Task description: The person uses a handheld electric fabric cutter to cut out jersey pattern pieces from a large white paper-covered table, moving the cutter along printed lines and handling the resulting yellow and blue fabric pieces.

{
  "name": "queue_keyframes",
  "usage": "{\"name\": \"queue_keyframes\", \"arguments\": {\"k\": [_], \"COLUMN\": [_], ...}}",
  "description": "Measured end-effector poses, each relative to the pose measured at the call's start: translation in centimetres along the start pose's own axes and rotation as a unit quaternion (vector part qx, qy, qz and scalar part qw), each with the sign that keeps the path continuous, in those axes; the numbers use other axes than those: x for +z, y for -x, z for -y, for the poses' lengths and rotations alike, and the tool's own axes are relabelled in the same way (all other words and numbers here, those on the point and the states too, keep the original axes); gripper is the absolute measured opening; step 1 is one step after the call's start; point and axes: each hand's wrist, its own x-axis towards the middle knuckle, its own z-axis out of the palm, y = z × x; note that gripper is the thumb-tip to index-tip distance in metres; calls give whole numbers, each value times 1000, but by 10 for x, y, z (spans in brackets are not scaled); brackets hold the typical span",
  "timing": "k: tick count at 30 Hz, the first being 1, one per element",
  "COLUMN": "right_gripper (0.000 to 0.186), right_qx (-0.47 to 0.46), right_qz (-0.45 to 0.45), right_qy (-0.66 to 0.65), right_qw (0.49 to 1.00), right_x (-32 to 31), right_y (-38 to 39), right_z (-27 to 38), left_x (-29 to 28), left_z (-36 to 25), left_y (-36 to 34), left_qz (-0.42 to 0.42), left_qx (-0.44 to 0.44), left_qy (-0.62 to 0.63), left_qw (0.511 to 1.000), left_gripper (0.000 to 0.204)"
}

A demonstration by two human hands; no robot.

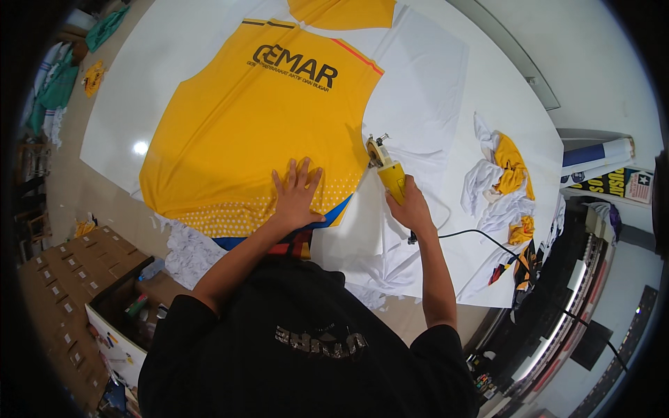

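A large yellow printed shirt panel (pixel 244 132) lies flat on white cloth across the table. My left hand (pixel 296 198) presses on its lower part with the fingers spread, near a band of white dots and a blue corner. In my right hand (pixel 410 207) is a yellow electric rotary cutter (pixel 391 180), gripped by its body. The cutter's round blade head rests at the panel's right edge, where yellow meets the white fabric (pixel 418 90). From the cutter a black power cord (pixel 481 233) runs off to the right.
Scraps of white and yellow cloth (pixel 512 167) lie on the right of the white table (pixel 115 118). Another yellow piece (pixel 341 12) is at the far edge. Shredded white offcuts (pixel 191 254) and brown boxes (pixel 77 279) are at left. Rolls (pixel 599 153) stand at right.
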Motion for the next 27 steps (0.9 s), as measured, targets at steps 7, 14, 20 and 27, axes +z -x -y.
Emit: {"name": "queue_keyframes", "arguments": {"k": [7, 14, 20, 27], "right_gripper": [50, 50, 49, 54], "right_qx": [12, 68, 72, 105], "right_qz": [-36, -60, -109, -148], "right_qy": [-10, -12, -32, -32], "right_qw": [999, 996, 991, 983], "right_x": [15, 31, 46, 51], "right_y": [-14, -32, -55, -96], "right_z": [21, 49, 69, 88], "left_x": [2, 5, 6, 5], "left_z": [2, 8, 9, 14], "left_y": [1, 1, 1, 3], "left_qz": [-15, -26, -30, -50], "left_qx": [9, 28, 19, 29], "left_qy": [5, 20, 31, 48], "left_qw": [1000, 999, 999, 997], "left_gripper": [131, 130, 128, 128]}}
